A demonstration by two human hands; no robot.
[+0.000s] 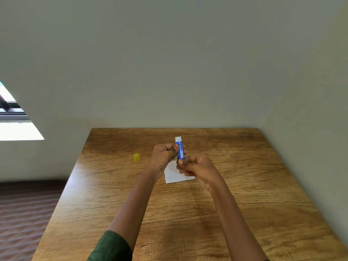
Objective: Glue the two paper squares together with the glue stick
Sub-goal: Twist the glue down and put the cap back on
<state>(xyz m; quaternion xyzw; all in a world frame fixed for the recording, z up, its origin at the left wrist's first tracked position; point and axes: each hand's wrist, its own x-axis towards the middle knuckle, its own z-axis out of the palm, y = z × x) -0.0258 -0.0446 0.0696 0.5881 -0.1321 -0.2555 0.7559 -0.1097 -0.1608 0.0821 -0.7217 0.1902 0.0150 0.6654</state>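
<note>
Above the wooden table (pixel 244 185), both hands hold the blue glue stick (pixel 180 150) upright: the left hand (pixel 162 157) is closed around its middle and the right hand (pixel 197 166) is closed on its lower end. Its white tip points up, and the yellow cap (pixel 136 157) stands apart on the left. Under the hands, white paper (pixel 173 176) lies flat on the table; whether it is one square or two, I cannot tell.
</note>
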